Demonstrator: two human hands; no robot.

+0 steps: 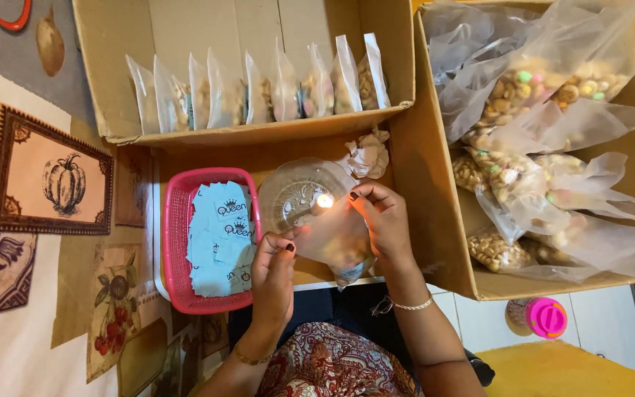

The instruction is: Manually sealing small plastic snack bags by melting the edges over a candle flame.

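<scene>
My left hand [273, 268] and my right hand [384, 217] together hold a small clear plastic packet [332, 239] of snacks by its top edge. The packet's edge is at a small flame [324, 201] burning in a clear glass dish [299, 192]. The left hand pinches the packet's left corner, the right pinches the right corner close to the flame. A pink plastic basket [174, 242] with pale blue paper labels [218, 235] lies just left of my left hand.
A cardboard box [112, 66] at the back holds a row of sealed clear packets [259, 92]. A larger cardboard box [435, 191] at right holds big bags of mixed snacks [523, 169]. Crumpled paper [367, 153] lies behind the dish. A pink-lidded container [542, 317] stands on the floor.
</scene>
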